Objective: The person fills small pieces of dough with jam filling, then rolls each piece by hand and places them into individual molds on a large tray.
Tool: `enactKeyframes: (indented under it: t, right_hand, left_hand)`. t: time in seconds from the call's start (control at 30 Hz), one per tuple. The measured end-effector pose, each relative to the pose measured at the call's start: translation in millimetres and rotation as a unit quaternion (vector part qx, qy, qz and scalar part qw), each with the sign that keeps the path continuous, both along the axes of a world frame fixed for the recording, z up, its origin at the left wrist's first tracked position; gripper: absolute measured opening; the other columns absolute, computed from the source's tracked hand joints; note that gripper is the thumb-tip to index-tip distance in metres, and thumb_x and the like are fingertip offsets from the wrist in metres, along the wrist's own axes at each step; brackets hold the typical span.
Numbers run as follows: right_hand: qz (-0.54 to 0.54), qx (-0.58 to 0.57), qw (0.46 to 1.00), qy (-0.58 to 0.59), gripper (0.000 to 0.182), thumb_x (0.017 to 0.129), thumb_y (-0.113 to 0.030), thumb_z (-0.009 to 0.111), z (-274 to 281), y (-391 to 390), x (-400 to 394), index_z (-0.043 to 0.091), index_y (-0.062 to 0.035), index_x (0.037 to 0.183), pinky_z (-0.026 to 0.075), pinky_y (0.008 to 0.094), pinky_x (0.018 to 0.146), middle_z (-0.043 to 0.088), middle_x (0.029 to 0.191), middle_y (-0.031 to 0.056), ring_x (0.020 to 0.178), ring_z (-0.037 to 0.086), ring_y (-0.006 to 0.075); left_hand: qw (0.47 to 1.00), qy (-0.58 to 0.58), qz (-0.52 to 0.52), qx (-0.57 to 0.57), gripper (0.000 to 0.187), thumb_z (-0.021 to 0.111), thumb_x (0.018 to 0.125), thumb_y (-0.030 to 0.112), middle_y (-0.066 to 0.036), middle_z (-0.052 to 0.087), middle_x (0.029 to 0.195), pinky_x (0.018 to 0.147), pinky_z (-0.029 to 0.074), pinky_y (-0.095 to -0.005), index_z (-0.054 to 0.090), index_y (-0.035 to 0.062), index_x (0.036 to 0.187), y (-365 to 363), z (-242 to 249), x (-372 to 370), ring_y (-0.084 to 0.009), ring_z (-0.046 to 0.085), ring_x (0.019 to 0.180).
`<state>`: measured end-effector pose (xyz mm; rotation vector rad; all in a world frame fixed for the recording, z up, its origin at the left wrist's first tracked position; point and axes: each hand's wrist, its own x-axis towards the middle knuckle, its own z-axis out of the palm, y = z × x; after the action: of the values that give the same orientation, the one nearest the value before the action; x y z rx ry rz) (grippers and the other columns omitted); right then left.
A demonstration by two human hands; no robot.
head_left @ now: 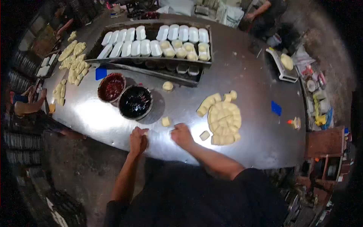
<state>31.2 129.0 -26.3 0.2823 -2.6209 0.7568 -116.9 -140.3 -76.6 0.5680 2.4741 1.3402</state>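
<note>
My left hand is closed at the table's near edge, its fingers curled in; a small pale bit shows at the fingertips, too little to name. To its right my right hand is curled over the table, and whatever is under or inside its fingers is hidden. A small dough piece lies just beyond it. Right of that hand sits another cut dough piece, beside a large dough slab scored into portions. A round dough ball lies farther back.
Left of centre stand a bowl of red filling and a bowl of dark filling. A tray of white molds, several with dough, is behind. Blue scrapers, a scale with dough, and other people surround the table.
</note>
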Motion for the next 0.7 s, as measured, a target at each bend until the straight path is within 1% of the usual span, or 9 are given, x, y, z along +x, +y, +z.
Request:
enactKeyframes:
  t: [0.17,0.27,0.33,0.4,0.47,0.57,0.6,0.67,0.7]
  right_hand:
    - [-0.04,-0.188,0.973,-0.125,0.013,0.081,-0.012,0.07,31,-22,15,0.066,-0.0045,0.091,0.052,0.0346,0.073,0.066,0.08,0.012,0.075,0.064,0.0274]
    - [-0.094,-0.495,0.787,-0.356,0.028,0.082,-0.014,0.073,62,-3,-57,0.068,-0.0067,0.108,0.053,0.031,0.08,0.07,0.097,0.0066,0.092,0.065,0.0138]
    - [0.032,-0.305,0.944,-0.124,0.047,0.078,-0.01,0.074,96,30,-143,0.061,-0.0054,0.123,0.054,0.0319,0.086,0.066,0.113,0.0088,0.1,0.064,0.0154]
    - [0.013,-0.392,0.92,-0.024,0.048,0.076,-0.009,0.073,157,39,-219,0.061,-0.0069,0.122,0.054,0.0303,0.083,0.069,0.104,0.0084,0.093,0.066,0.0143]
    - [-0.125,-0.197,0.97,0.066,0.036,0.08,-0.014,0.071,207,45,-282,0.063,-0.0044,0.114,0.053,0.0347,0.073,0.07,0.088,0.011,0.078,0.067,0.0218]
    - [-0.172,-0.141,0.957,0.183,0.029,0.083,-0.023,0.071,158,73,-391,0.065,-0.0004,0.099,0.052,0.039,0.076,0.066,0.093,0.0176,0.083,0.065,0.0315]
    - [-0.191,0.121,0.957,0.183,0.029,0.087,-0.029,0.066,109,99,-422,0.067,-0.0017,0.098,0.051,0.0449,0.077,0.066,0.096,0.0189,0.084,0.065,0.0344]
    - [-0.211,0.177,0.946,-0.17,0.039,0.09,-0.04,0.058,115,89,-421,0.071,-0.0039,0.085,0.048,0.0474,0.076,0.062,0.084,0.0191,0.086,0.061,0.0377]
    - [-0.213,0.128,0.963,0.106,0.036,0.09,-0.036,0.06,115,83,-406,0.071,-0.0023,0.083,0.047,0.047,0.07,0.061,0.078,0.0178,0.077,0.06,0.0372]
  left_hand:
    - [0.963,0.257,0.01,-0.079,0.027,0.058,0.082,0.006,-0.014,0.055,0.105,0.084,0.042,-0.0447,0.062,0.0054,0.109,1,74,16,-0.0331,0.051,0.095]
    - [0.95,0.282,0.023,-0.131,0.029,0.058,0.085,0.006,-0.012,0.055,0.105,0.085,0.041,-0.0449,0.061,0.0063,0.114,6,63,7,-0.0329,0.051,0.098]
    - [0.948,0.283,0.02,-0.142,0.029,0.057,0.086,0.006,-0.012,0.055,0.105,0.086,0.041,-0.0448,0.061,0.0063,0.115,8,65,4,-0.0329,0.051,0.098]
    - [0.946,0.286,0.009,-0.151,0.031,0.053,0.087,0.005,-0.013,0.055,0.104,0.087,0.04,-0.0442,0.06,0.0055,0.117,6,68,0,-0.0321,0.05,0.098]
    - [0.952,0.268,-0.001,-0.149,0.032,0.052,0.086,0.004,-0.014,0.054,0.102,0.086,0.04,-0.0442,0.06,0.0046,0.117,6,77,1,-0.032,0.051,0.097]
    - [0.962,0.246,-0.011,-0.119,0.034,0.052,0.083,0.004,-0.015,0.055,0.097,0.082,0.041,-0.0445,0.058,0.0024,0.117,-2,66,-3,-0.0322,0.052,0.092]
    - [0.957,0.264,-0.001,-0.122,0.034,0.052,0.083,0.004,-0.015,0.056,0.095,0.081,0.041,-0.0446,0.058,0.0022,0.117,-2,66,-4,-0.0323,0.053,0.091]
    - [0.953,0.278,0.005,-0.118,0.033,0.054,0.084,0.005,-0.014,0.057,0.097,0.082,0.042,-0.0438,0.059,0.0012,0.117,-3,68,-3,-0.032,0.053,0.093]
    - [0.956,0.275,0.005,-0.107,0.031,0.056,0.087,0.005,-0.014,0.057,0.1,0.085,0.042,-0.0428,0.059,0.0004,0.117,-3,67,-2,-0.0317,0.053,0.095]
